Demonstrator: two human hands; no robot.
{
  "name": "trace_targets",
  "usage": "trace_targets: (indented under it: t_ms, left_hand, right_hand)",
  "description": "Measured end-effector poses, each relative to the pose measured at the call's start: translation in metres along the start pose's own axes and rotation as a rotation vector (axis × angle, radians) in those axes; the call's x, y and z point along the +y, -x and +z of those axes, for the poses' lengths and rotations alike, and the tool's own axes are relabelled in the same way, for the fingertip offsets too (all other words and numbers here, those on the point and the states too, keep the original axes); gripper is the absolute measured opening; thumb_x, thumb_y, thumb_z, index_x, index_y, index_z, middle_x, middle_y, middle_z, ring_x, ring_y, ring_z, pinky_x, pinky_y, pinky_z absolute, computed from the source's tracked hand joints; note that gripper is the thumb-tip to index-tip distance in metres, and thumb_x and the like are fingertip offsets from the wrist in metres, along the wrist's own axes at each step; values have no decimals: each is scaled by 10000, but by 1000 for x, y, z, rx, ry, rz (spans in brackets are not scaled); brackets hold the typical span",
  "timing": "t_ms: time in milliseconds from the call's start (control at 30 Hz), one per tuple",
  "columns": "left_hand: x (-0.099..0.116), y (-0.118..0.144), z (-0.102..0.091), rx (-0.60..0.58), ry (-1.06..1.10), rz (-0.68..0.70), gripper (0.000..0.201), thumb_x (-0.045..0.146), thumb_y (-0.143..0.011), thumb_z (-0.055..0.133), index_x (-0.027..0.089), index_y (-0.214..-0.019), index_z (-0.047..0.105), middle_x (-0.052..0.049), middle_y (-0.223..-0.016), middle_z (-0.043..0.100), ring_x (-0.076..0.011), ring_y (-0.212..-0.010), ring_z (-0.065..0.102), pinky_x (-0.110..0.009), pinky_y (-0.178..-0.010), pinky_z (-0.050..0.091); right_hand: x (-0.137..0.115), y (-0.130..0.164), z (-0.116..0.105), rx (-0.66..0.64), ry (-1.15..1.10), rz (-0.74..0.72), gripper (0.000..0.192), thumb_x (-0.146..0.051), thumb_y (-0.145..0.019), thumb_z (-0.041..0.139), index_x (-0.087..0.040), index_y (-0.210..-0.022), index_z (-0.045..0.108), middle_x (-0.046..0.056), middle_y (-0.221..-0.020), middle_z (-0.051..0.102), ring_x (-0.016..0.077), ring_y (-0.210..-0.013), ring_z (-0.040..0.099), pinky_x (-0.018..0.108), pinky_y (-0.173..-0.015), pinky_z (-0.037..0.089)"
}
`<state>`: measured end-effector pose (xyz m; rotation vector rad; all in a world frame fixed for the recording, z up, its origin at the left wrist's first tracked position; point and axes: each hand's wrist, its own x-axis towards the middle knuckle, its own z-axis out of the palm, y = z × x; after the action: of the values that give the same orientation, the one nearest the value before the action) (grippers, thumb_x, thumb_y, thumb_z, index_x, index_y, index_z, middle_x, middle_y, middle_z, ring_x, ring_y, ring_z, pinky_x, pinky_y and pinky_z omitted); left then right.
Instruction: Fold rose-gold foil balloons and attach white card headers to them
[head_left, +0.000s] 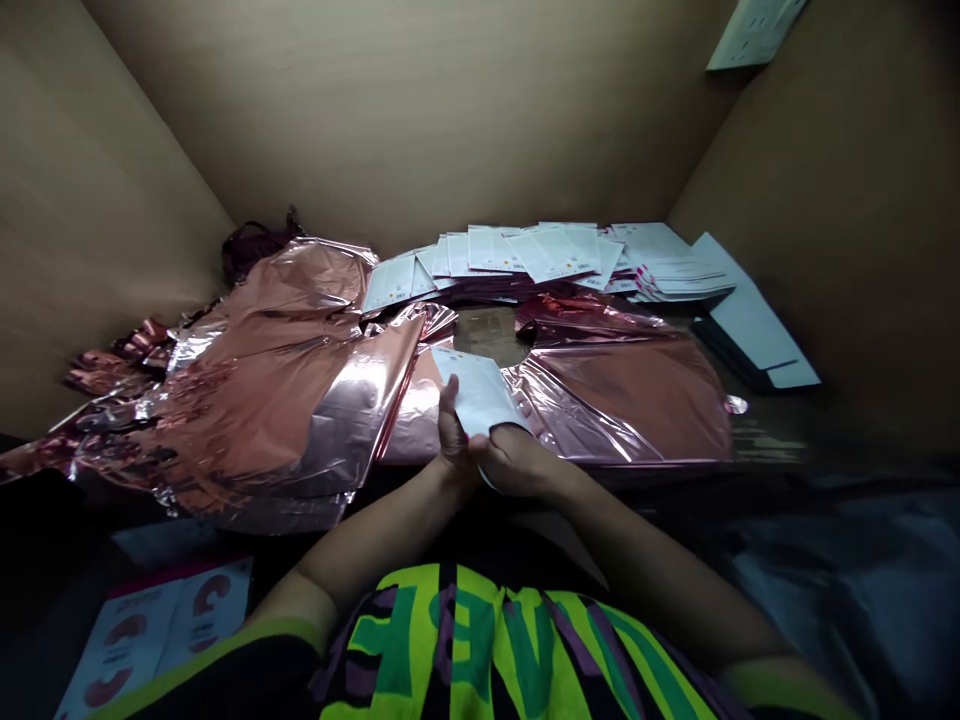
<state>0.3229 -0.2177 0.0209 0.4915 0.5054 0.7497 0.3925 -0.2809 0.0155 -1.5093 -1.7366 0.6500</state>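
White card [480, 392] is being held at the counter's [765, 440] near edge, in the middle, its lower end being gripped by both hands. Rose-gold foil sheets [285, 390] are being spread across the counter on either side of it, the largest heap lying to the left. Behind them, a row of printed white packets [540, 252] is being kept fanned along the wall. The left hand [452, 435] is being closed on the card's left edge, its fingers pinching it, while the right hand [517, 462] is being curled around the bottom corner.
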Motion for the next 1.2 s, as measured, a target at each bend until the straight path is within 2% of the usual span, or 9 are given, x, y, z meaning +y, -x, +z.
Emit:
trace_targets:
  t_ms: [133, 267, 333, 400, 533, 633, 733, 800, 1200]
  left_hand:
    - [0, 4, -10, -59, 41, -81, 656, 688, -796, 520, 117, -1080, 678, -127, -989, 716, -375, -1102, 626, -485, -1007, 466]
    - [24, 15, -24, 28, -450, -263, 244, 409, -794, 684, 166, -810, 708, -87, -710, 690, -356, -1023, 666, -461, -991, 481]
    - [39, 10, -26, 75, -654, -219, 161, 294, -748, 749, 199, -647, 668, -59, -587, 630, -359, -1115, 631, -423, -1029, 452]
    - [45, -6, -25, 69, -743, -49, 208, 276, -766, 731, 206, -592, 641, -63, -614, 639, -350, -1270, 532, -409, -1092, 386]
    - [29, -48, -27, -119, -800, 188, 277, 343, -901, 517, 161, -822, 710, -101, -1030, 718, -299, -1431, 348, -494, -1185, 190]
    - [16, -60, -35, -337, -1275, 236, 434, 440, -887, 509, 145, -1168, 660, -107, -1381, 572, -289, -1487, 215, -519, -1208, 20]
    - [15, -60, -40, -542, -2001, 285, 730, 599, -881, 461, 162, -1464, 406, -99, -1589, 302, -288, -1515, 69, -512, -1208, -74]
    - [17, -60, -40, -579, -2250, 310, 795, 653, -898, 385, 175, -1525, 287, -100, -1621, 213, -285, -1516, 48, -510, -1210, -75]
    - [14, -66, -41, -571, -2341, 329, 680, 553, -962, 292, 195, -1539, 262, -81, -1630, 188, -298, -1514, 63, -535, -1215, -25]
  right_hand:
    - [-1, 7, -5, -12, 202, -21, 940, -841, -729, 511, -103, -1307, 579, 228, -1293, 577, 401, -1261, 455, 544, -1105, 296]
    - [31, 13, 0, -109, 243, 46, 832, -778, -727, 599, -130, -1249, 627, 202, -1176, 649, 385, -1155, 544, 496, -1044, 363]
    - [46, 16, 4, -156, 334, 108, 800, -758, -722, 628, -95, -1169, 668, 239, -1095, 670, 404, -1075, 584, 522, -1005, 373]
    - [52, 22, 9, -171, 413, 125, 751, -744, -718, 648, -71, -1047, 704, 262, -1014, 681, 411, -1013, 608, 540, -971, 385]
    - [45, 43, 7, -193, 331, -103, 516, -618, -771, 694, -124, -916, 722, 199, -963, 709, 346, -967, 643, 491, -914, 458]
    - [42, 61, -7, 27, 196, -246, 182, -347, -860, 683, -212, -979, 710, 94, -980, 731, 245, -952, 673, 399, -883, 525]
    - [48, 68, -20, 382, 234, -67, 224, -192, -890, 625, -229, -1107, 663, 67, -993, 717, 198, -893, 678, 352, -809, 560]
    - [54, 65, -22, 412, 290, 62, 307, -190, -899, 613, -219, -1205, 611, 65, -983, 702, 192, -854, 669, 350, -787, 562]
    - [48, 42, -21, 197, 448, -1, 406, -145, -931, 501, -186, -1335, 507, 61, -907, 648, 213, -850, 609, 350, -773, 521]
